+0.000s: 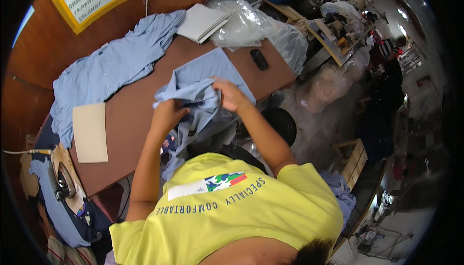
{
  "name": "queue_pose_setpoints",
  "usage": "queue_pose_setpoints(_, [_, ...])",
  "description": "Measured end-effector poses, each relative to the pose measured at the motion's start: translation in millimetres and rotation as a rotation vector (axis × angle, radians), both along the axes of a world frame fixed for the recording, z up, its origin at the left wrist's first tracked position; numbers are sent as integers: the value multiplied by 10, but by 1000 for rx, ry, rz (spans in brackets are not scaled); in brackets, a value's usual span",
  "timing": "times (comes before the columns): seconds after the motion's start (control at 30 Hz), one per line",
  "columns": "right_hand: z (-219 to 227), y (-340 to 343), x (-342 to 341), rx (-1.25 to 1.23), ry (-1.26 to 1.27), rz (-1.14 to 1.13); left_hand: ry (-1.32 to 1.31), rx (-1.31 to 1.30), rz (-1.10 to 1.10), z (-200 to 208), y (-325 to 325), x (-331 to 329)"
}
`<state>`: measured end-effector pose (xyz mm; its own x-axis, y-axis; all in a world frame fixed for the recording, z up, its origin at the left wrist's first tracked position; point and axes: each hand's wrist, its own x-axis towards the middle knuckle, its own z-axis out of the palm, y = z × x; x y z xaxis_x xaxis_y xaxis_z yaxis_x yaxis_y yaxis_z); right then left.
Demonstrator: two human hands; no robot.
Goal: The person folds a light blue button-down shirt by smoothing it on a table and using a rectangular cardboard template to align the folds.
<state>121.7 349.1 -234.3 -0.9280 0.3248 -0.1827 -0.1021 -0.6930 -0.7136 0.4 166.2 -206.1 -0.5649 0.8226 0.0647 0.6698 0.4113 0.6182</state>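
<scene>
A light blue garment [191, 88] lies partly flat on the brown table and partly bunched up at its near edge, with folds hanging down toward my body. My left hand [169, 113] is closed on the near left part of the bunched cloth, thumb bent inward. On the right side of the bunch, my right hand [229, 94] grips the same cloth between thumb and fingers. Both hands are a short way apart, and some fingertips are hidden in the folds. Which part of the garment they hold, I cannot tell.
Along the back of the brown table [130, 125] lies a pile of light blue garments [113, 62]. A beige card [90, 133], white sheets [203, 22], clear plastic bags [241, 23] and a black phone [259, 59] rest there too. An iron [63, 183] stands at left.
</scene>
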Motion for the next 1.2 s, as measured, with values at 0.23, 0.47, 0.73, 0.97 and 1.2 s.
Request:
queue_pose_setpoints(0.23, [736, 270, 22, 348, 53, 157, 427, 370, 149, 184, 213, 318])
queue_pose_setpoints(0.47, [958, 212, -93, 1123, -200, 381, -613, 564, -21, -435, 390, -501])
queue_pose_setpoints(0.73, [422, 534, -252, 634, -246, 362, -512, 181, -289, 91, 222, -431])
queue_pose_setpoints(0.97, [571, 348, -306, 301, -200, 378, -1025, 481, -265, -327, 254, -555])
queue_pose_setpoints(1.2, [626, 177, -247, 248, -174, 346, -1388, 425, -167, 20, 164, -225])
